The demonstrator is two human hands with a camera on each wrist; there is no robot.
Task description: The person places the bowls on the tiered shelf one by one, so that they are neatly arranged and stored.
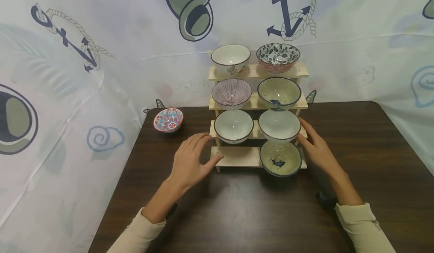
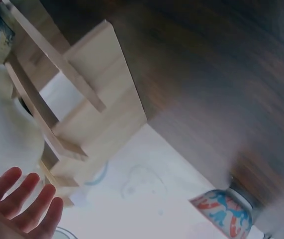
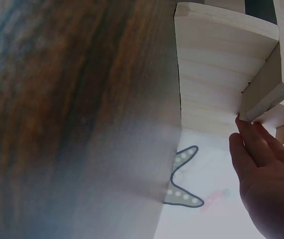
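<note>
A stepped wooden rack [image 1: 239, 156] carries several bowls. My right hand [image 1: 317, 147] reaches along its right side, next to a plain white bowl [image 1: 279, 124]; in the right wrist view, its fairly straight fingers [image 3: 255, 142] touch the end of a shelf. Beside the rack's left side is my left hand [image 1: 190, 162], fingers extended and holding nothing, near another white bowl [image 1: 234, 125]. On the lowest shelf, at the right, sits a greenish bowl [image 1: 280, 159] with a dark blue motif inside. The lowest shelf's left part is bare wood.
Higher up stand a striped bowl [image 1: 232, 93], a second greenish bowl [image 1: 279, 92], a white bowl [image 1: 230, 55] and a black-leaf-patterned bowl [image 1: 278, 55]. A small red-and-blue bowl [image 1: 168, 120] rests on the dark table [image 1: 244, 211] at the back left. A printed cloth [image 1: 142, 27] hangs behind.
</note>
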